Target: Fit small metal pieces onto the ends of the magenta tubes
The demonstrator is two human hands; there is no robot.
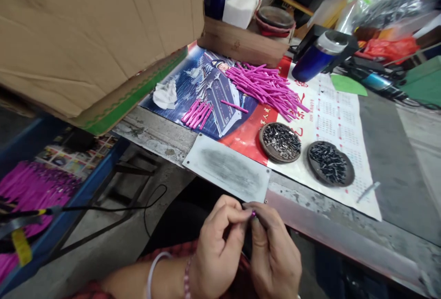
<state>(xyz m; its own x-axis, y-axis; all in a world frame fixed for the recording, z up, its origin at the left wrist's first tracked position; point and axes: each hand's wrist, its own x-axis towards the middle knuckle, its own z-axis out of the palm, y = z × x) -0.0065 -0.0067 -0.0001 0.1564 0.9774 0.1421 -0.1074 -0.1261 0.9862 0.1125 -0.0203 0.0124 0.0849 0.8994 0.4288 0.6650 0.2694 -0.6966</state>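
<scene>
L hand (217, 246) + R hand (277, 251) both pinching small purple pc (254, 214), mostly hidden, just off tabletop (148, 134) edge. Risk: uneven grip → pc slips, prob. drops to lap (177, 221) or flr.

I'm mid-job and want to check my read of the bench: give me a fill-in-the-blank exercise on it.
Of the left hand and right hand, both at the small purple piece, the one with the beaded bracelet is the ____.
The round dishes of small parts on the poster number ____.
The body of the tumbler is ____.
Of the two clusters of pink sticks, the one nearer the tumbler is the ____.

Missing words: left; two; blue; larger
</scene>
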